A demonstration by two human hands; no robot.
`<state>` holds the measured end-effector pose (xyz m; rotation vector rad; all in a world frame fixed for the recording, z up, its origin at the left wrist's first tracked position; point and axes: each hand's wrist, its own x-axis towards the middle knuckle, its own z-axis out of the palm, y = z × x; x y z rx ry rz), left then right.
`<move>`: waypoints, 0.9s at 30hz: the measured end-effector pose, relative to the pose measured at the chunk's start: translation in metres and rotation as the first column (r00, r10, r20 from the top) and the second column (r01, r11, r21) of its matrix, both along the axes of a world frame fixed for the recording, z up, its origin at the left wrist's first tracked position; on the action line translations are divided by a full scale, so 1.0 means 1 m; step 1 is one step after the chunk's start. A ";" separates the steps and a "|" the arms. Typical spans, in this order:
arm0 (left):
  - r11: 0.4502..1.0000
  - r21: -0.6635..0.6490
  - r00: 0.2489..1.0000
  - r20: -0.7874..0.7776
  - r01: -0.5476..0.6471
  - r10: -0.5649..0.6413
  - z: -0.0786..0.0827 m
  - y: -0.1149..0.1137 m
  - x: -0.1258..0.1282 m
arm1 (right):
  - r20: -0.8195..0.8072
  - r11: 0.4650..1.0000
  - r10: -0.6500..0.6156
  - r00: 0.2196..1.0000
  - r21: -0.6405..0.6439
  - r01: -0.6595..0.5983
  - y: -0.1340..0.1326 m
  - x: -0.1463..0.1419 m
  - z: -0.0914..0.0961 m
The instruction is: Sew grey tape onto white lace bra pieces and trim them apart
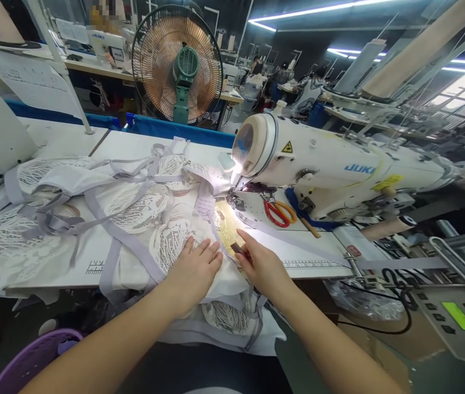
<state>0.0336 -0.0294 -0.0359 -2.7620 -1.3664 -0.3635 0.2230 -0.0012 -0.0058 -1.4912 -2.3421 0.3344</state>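
Observation:
My left hand (pixel 197 273) lies on white lace fabric (pixel 174 238), palm down with its fingers apart. Close by, my right hand (pixel 265 268) pinches a small dark brown piece (pixel 237 248) between thumb and fingers; its exact kind I cannot make out. That piece is over the gold plate (pixel 226 221) in front of the needle area of a white sewing machine (pixel 318 153). A lilac band (pixel 205 203) runs with the fabric toward the lit presser foot (pixel 234 197). More lace cups and lilac straps (pixel 133 243) spread leftward, and some fabric (pixel 228 317) hangs over the front edge.
Red-handled scissors (pixel 276 213) and a yellow-handled tool (pixel 287 210) lie beside the machine bed. A control panel (pixel 458 320) stands at right. A purple basket (pixel 35 358) is below at left. A large fan (pixel 183 65) stands behind the table, with people farther back.

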 end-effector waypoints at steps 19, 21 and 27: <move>1.000 0.008 1.000 -0.008 -0.010 0.011 0.001 0.001 0.002 | 0.279 1.000 0.006 0.960 0.011 -0.009 -0.006 -0.016 0.001; 1.000 0.010 1.000 -0.011 -0.009 0.009 0.000 0.001 0.002 | 0.301 1.000 0.010 0.954 0.001 -0.011 -0.008 -0.013 0.002; 1.000 0.024 1.000 -0.003 -0.006 0.006 -0.001 0.001 0.001 | 0.121 0.998 -0.021 0.992 0.068 0.013 -0.005 -0.006 0.001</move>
